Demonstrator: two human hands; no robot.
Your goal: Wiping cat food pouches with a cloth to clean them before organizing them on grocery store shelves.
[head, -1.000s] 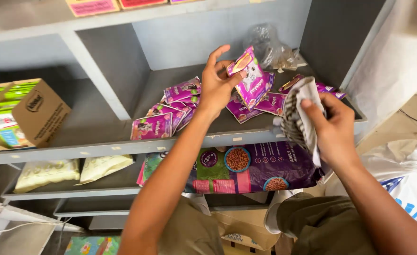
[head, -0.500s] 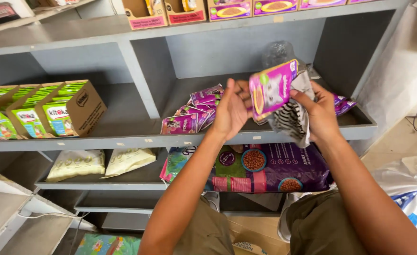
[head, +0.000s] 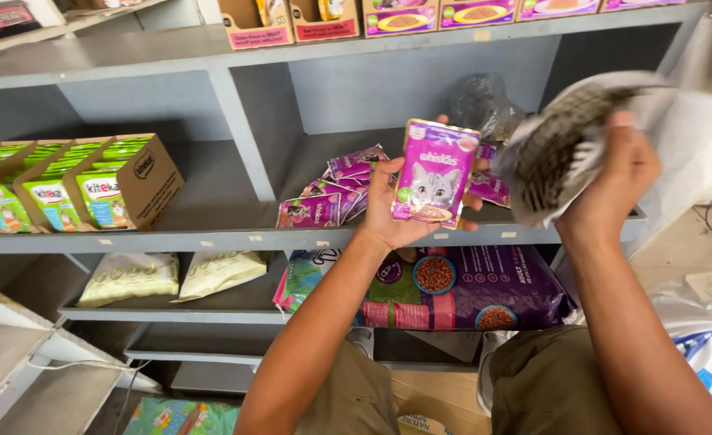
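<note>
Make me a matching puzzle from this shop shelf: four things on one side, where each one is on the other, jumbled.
Things:
1. purple cat-food pouch
2. striped cloth
3. open cardboard boxes
4. big purple pet-food bag

Places:
A. lying on the lower shelf
B. in the right hand
C. left end of the middle shelf
D. in the left hand

Pairs: 1-D, 2-B, 3-C, 4-A

head view, close, angled down at grey shelves point(head: 235, 238)

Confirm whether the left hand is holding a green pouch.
No, the left hand holds a purple pouch with a cat picture on it.
</note>
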